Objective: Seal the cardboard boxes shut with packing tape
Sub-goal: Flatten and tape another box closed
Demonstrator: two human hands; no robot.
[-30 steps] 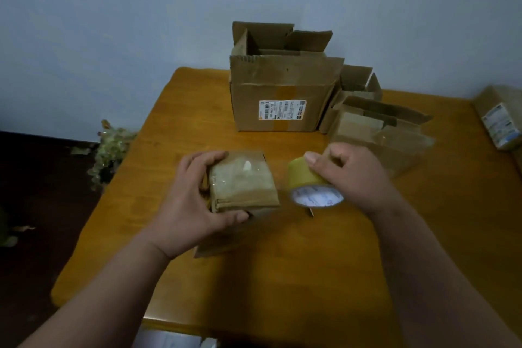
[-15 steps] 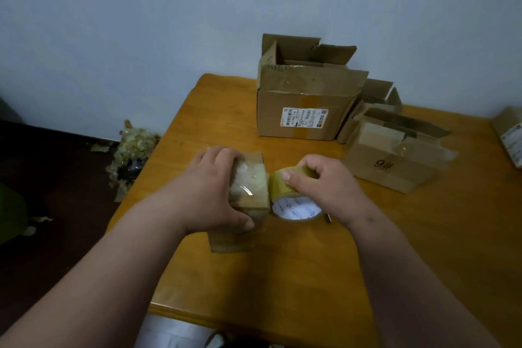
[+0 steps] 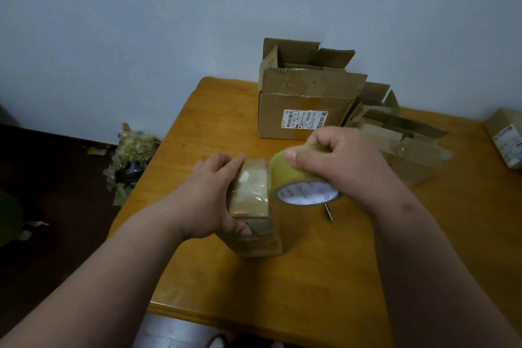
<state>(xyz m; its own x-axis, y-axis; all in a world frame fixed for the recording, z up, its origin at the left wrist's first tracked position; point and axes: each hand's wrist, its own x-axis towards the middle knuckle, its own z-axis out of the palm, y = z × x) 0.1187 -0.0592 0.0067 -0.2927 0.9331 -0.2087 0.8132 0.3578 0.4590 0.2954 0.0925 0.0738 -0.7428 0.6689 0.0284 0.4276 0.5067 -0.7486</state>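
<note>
Head view: right hand (image 3: 347,169) is gripping the roll (image 3: 296,178), now lifted against the box (image 3: 254,200). Left hand (image 3: 214,192) is clamping the box; taping is starting.

Dim, bluish indoor light; glare glints off the taped small box (image 3: 251,192); soft focus throughout, wide-angle bowing stretches the frame edges.

The left hand (image 3: 210,198) grips a small cardboard box (image 3: 254,206) standing on the wooden surface (image 3: 324,277), fingers over its far edge and thumb on its near face; glossy tape already covers the box top. The right hand (image 3: 339,167) holds a roll of packing tape (image 3: 296,178) touching the box's right side. Behind stand a large open box (image 3: 305,104) bearing a label and smaller open boxes (image 3: 406,147).
</note>
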